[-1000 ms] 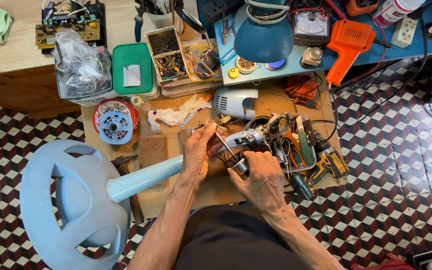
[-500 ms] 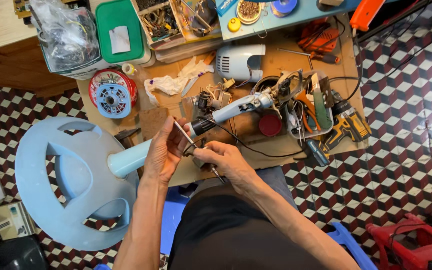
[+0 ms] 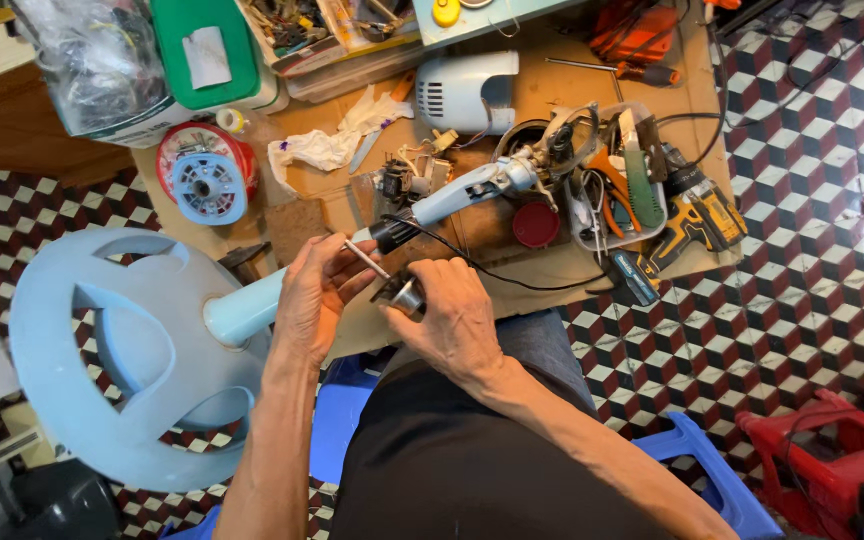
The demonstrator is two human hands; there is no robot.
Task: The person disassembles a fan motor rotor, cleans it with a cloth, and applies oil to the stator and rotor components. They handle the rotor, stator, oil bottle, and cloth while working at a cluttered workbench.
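Note:
My left hand (image 3: 314,295) holds a thin metal rod (image 3: 365,259) between its fingers, close to the light blue fan pole (image 3: 452,197). My right hand (image 3: 447,320) grips a small dark metal motor part (image 3: 404,294) right beside the rod's end. The pole lies across a low wooden table (image 3: 552,270) and joins a round light blue fan base (image 3: 122,350) lying on the floor at the left. A black cable (image 3: 492,272) runs from the pole past my right hand.
On the table lie a white motor housing (image 3: 467,90), a red and blue spool (image 3: 204,180), a yellow and black drill (image 3: 697,215), a tray of hand tools (image 3: 612,180) and a red lid (image 3: 534,224). A red machine (image 3: 832,465) and blue stools (image 3: 692,460) stand on the checkered floor.
The view has shifted down and right. Both hands have pulled back from the table toward my lap, still holding the rod and the motor part.

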